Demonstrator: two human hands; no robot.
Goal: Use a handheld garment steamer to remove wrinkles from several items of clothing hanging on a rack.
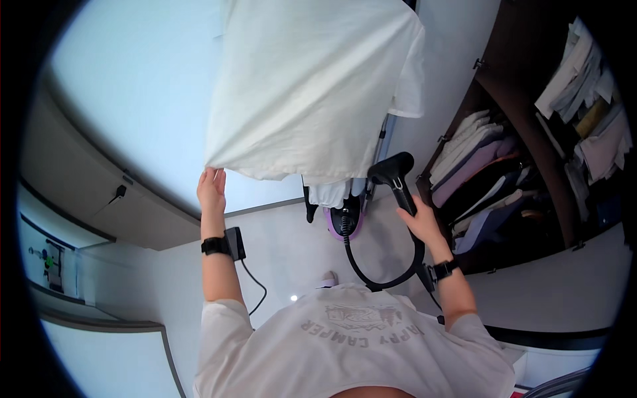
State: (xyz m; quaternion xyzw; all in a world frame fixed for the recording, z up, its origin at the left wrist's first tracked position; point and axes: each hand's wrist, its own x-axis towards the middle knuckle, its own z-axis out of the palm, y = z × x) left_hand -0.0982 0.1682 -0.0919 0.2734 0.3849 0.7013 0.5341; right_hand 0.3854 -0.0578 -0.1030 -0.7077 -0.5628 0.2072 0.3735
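A white short-sleeved garment [308, 89] hangs before me, with diagonal creases running down to its lower left corner. My left hand [212, 186] pinches that corner of the hem and draws it out to the left. In my right hand [423, 219] is the handle of a black garment steamer head [393, 169], held just right of the garment's lower edge. From the handle a black hose [358, 271] loops down and back to the black and purple steamer base [345, 219] on the floor. The garment's top lies beyond the view.
An open dark wardrobe [527, 114] with several stacks of folded clothes [477, 144] stands at the right. A metal pole [381, 144] rises behind the garment. At the left are a pale panel [139, 99] and a door with a dark handle [117, 194]. Devices with cables are strapped to both wrists.
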